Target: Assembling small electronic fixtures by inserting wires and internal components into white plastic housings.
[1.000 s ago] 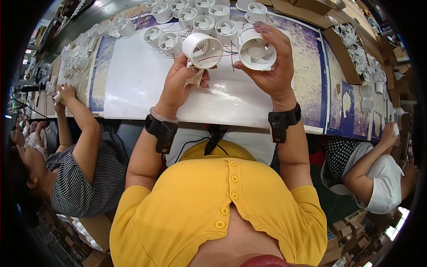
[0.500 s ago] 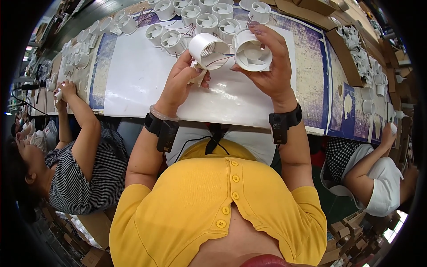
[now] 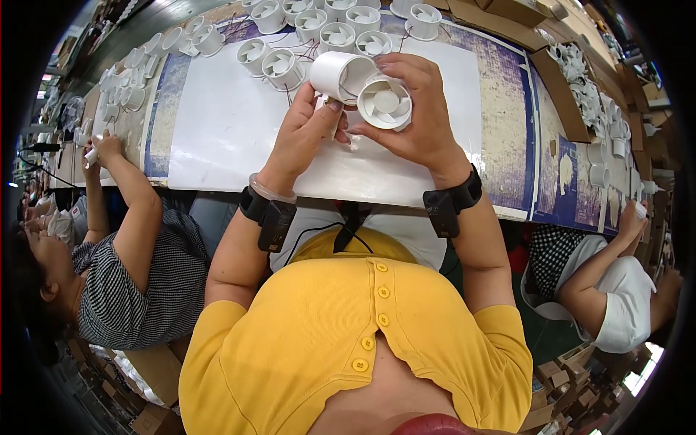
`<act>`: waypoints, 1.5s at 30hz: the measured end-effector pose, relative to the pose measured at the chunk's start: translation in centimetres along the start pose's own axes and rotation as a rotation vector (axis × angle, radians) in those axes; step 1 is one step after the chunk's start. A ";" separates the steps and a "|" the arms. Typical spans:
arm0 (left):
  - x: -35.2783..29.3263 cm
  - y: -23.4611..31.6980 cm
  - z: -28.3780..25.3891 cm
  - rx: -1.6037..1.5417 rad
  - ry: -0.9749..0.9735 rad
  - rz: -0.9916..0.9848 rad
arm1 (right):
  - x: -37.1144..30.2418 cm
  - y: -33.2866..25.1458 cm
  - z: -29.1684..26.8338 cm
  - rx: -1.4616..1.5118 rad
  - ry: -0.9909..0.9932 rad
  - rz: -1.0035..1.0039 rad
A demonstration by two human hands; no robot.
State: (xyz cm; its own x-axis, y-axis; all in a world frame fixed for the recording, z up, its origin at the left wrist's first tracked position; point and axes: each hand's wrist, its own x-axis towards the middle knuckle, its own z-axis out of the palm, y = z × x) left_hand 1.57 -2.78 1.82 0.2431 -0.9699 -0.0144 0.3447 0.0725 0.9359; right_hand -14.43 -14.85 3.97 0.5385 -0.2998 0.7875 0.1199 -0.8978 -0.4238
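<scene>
My left hand is closed around the lower part of a white cylindrical housing, whose open end faces right. My right hand grips a small white fan by its round rim, with the blades turned toward me. The fan overlaps the open end of the housing; whether they touch I cannot tell. Wires seen between the two parts are now mostly hidden. Both hands are raised above a white sheet on the table.
Several white fans with thin red wires stand at the far side of the sheet. A cardboard box of white parts sits at the right. One co-worker works at the left, another at the right, each handling a white part.
My right hand has brought the fan left and slightly down, close against the housing's open end, and its blades now face me more squarely. My left hand has barely moved.
</scene>
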 end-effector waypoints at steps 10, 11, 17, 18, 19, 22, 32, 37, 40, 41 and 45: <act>-0.2 -0.4 -0.3 0.221 0.064 -0.060 | -0.2 0.8 -2.1 -0.019 -0.256 0.116; -0.2 -0.7 -0.3 0.219 0.068 -0.036 | -0.4 0.8 -1.5 -0.063 -0.225 0.111; 0.0 -0.8 -0.2 0.192 0.081 -0.027 | -1.1 0.4 0.3 -0.105 -0.169 0.147; 0.1 -0.8 -0.2 0.206 0.079 -0.016 | -1.0 0.3 0.4 -0.104 -0.168 0.146; 0.1 -0.8 -0.2 0.219 0.078 -0.008 | -1.1 0.3 0.5 -0.061 -0.163 0.194; 0.1 -1.0 -0.1 0.216 0.082 -0.003 | -1.1 0.0 0.8 0.024 -0.149 0.290; -0.1 -1.0 -0.2 0.117 0.073 -0.016 | -1.1 -1.0 1.1 0.119 -0.079 0.485; 0.2 -0.9 -0.4 0.107 0.050 0.051 | -0.9 -1.1 1.0 0.042 -0.079 0.366; 0.2 -1.0 -0.4 0.048 0.011 0.045 | -0.8 -1.2 1.1 -0.093 -0.054 0.260; 0.2 -1.0 -0.5 0.050 0.008 0.043 | -0.8 -1.2 1.1 -0.160 -0.043 0.205; 0.2 -0.8 -0.7 0.016 0.005 -0.016 | -0.9 -1.5 1.3 -0.267 0.040 0.143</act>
State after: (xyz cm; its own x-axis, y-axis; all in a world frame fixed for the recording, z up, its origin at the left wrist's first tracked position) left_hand 2.02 -2.83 0.84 0.2420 -0.9698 -0.0306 0.3343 0.0538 0.9409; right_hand -13.97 -12.81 3.30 0.5000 -0.4367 0.7479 -0.1806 -0.8972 -0.4031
